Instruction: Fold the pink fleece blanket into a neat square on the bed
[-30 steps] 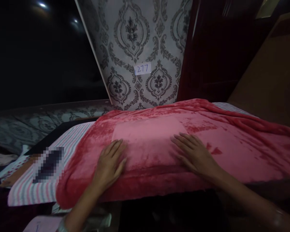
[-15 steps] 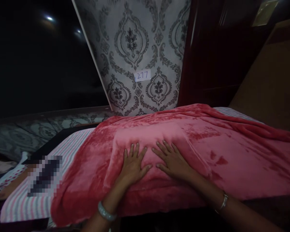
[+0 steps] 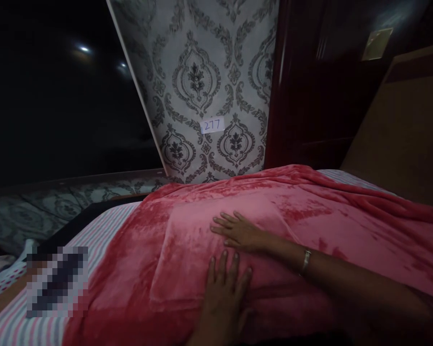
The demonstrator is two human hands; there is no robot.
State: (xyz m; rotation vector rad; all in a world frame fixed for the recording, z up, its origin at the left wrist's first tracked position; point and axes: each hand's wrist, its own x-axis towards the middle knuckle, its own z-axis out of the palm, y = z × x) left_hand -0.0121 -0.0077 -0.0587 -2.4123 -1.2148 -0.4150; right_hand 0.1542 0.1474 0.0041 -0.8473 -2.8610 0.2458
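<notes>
The folded pink cloth (image 3: 184, 254) lies flat on the red blanket (image 3: 120, 283), and both hands rest on it. Half a second ago they lay side by side on the cloth, fingertips pointing away from the person; now one is nearer and one farther. The right hand (image 3: 238, 233) lies slantwise across the middle of the cloth, its fingers spread and pointing to the left. The left hand (image 3: 222, 298) lies just below it, reaching in over the cloth's near edge, its fingers open and pointing away from the person. Neither hand grips anything; the palms are down. The dents that showed by the fingertips have mostly gone, so the cloth's surface seems flatter, which suggests that the stroking is working. Faint creases remain along its near side, so the smoothing looks incomplete there.

Left of the cloth, past a strip of blanket, runs a striped sheet (image 3: 99, 235). Beyond the cloth stands the patterned wall (image 3: 234, 72) with a card (image 3: 212, 125) marked 277. A bracelet (image 3: 306, 262) on the right wrist sits right of the cloth's middle.
</notes>
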